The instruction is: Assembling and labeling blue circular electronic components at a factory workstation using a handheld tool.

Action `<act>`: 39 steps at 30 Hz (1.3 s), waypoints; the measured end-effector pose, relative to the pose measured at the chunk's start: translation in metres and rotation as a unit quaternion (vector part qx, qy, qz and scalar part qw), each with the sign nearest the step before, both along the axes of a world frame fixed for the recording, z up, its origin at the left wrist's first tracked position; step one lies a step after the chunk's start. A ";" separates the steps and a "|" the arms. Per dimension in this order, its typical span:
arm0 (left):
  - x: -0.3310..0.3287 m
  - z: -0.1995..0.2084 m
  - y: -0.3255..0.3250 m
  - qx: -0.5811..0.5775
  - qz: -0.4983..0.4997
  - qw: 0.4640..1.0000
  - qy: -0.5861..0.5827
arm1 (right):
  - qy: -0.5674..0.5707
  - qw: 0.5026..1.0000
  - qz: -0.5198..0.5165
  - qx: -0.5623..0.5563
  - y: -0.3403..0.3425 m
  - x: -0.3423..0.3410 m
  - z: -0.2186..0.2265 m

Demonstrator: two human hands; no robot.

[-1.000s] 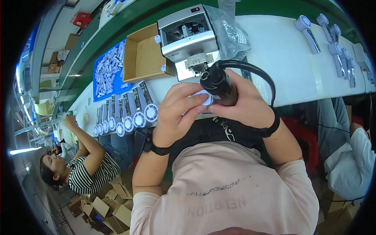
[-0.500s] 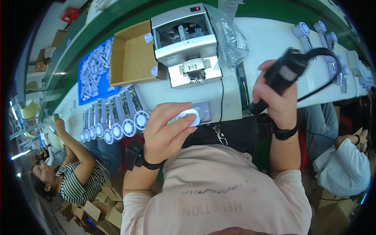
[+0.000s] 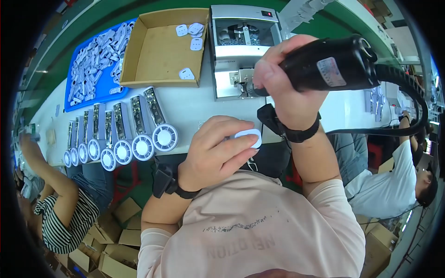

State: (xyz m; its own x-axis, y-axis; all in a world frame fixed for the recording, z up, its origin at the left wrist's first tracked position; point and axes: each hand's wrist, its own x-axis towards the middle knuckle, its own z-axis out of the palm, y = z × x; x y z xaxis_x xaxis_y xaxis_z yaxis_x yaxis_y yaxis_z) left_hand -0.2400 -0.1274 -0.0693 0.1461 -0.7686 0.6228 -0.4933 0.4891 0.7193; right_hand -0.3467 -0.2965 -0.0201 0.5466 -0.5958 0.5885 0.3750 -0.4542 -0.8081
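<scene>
My right hand grips a black electric screwdriver with a thick cord leading off to the right. Its tip points left and reaches the front outlet of the silver screw feeder; whether it touches is hard to tell. Near the table's front edge, the fingers of my left hand are closed on a small rounded pale plastic part. My fingers hide much of that part and whatever lies beneath it. A row of several handheld fans with exposed circuit boards stretches out left of my left hand.
Behind the fans, a cardboard tray holds several pale square plates. Left of it, a blue tray is heaped with small plastic pieces. Co-workers sit on both sides, one in a striped shirt, another in white.
My right hand has carried the screwdriver left, bringing its tip to the feeder's front. My left hand keeps its hold on the plastic part. The whole view has shifted with my head.
</scene>
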 end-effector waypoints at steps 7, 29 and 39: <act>-0.005 0.004 0.002 0.062 0.009 0.990 0.126 | 0.151 0.978 -0.003 0.145 0.009 -0.003 0.008; -0.004 0.006 -0.008 0.026 -0.005 0.997 0.077 | 0.026 0.987 0.152 0.043 0.039 -0.022 0.087; -0.013 0.001 -0.007 0.007 -0.006 0.997 0.074 | 0.019 0.979 0.192 0.060 0.038 -0.033 0.084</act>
State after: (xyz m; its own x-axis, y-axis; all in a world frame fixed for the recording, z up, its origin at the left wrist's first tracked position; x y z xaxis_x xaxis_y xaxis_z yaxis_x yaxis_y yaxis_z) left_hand -0.2530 -0.1346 -0.0683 0.2258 -0.7798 0.5839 -0.3752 0.4835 0.7909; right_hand -0.3796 -0.2583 0.0641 0.7639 -0.4049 0.5025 0.4690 -0.1864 -0.8633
